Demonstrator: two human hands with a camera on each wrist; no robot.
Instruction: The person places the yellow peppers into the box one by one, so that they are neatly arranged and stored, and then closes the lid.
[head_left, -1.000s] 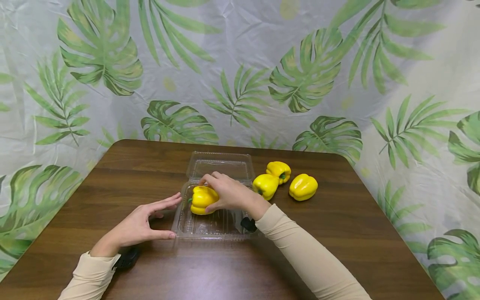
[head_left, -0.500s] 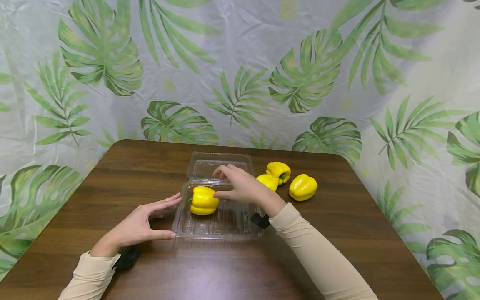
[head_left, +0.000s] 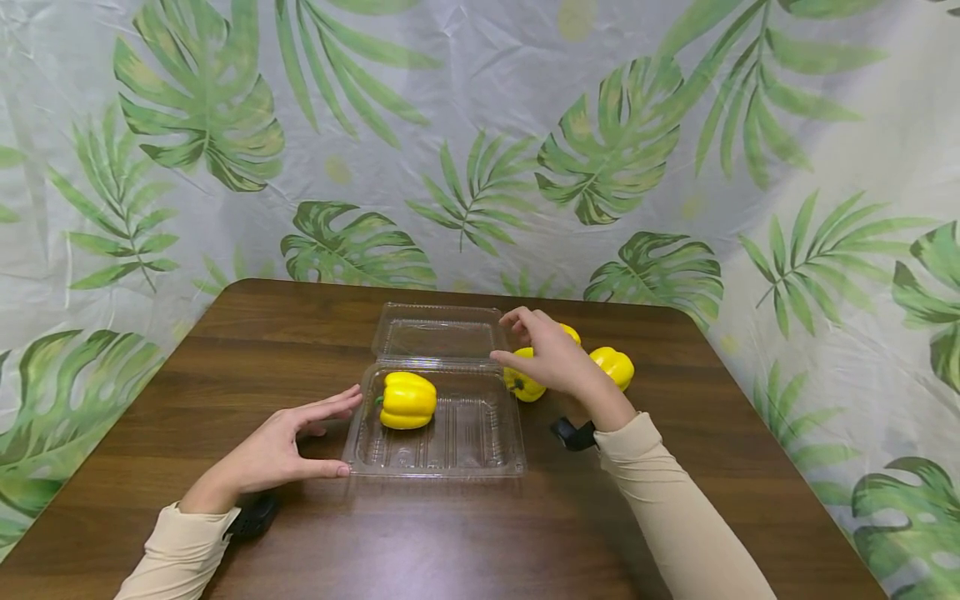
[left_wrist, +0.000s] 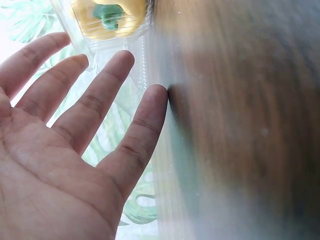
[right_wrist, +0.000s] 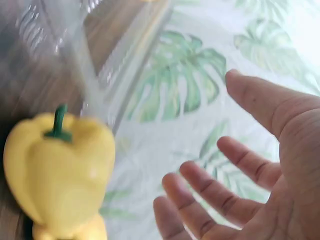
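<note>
One yellow bell pepper (head_left: 408, 401) lies on its side in the left part of a clear plastic clamshell container (head_left: 465, 454), its green stem toward the left. My left hand (head_left: 281, 446) is at the container's left edge, fingers straight and spread, thumb at the near left corner. In the left wrist view the stem end of the pepper shows through the clear wall. My right hand (head_left: 553, 354) hovers above the loose peppers with spread fingers and holds nothing. Beneath it a yellow bell pepper (right_wrist: 60, 170) with a green stem shows in the right wrist view.
The container's lid (head_left: 438, 333) lies folded back behind its base. Two more yellow peppers are partly hidden by the right hand, one at the right (head_left: 613, 367), the other behind (head_left: 570, 333). The brown wooden table (head_left: 465, 542) meets a leaf-patterned curtain (head_left: 480, 150) at the back.
My right hand has let go of the yellow bell pepper in the container and moved right, over the loose peppers. My left hand has stayed at the container's left edge.
</note>
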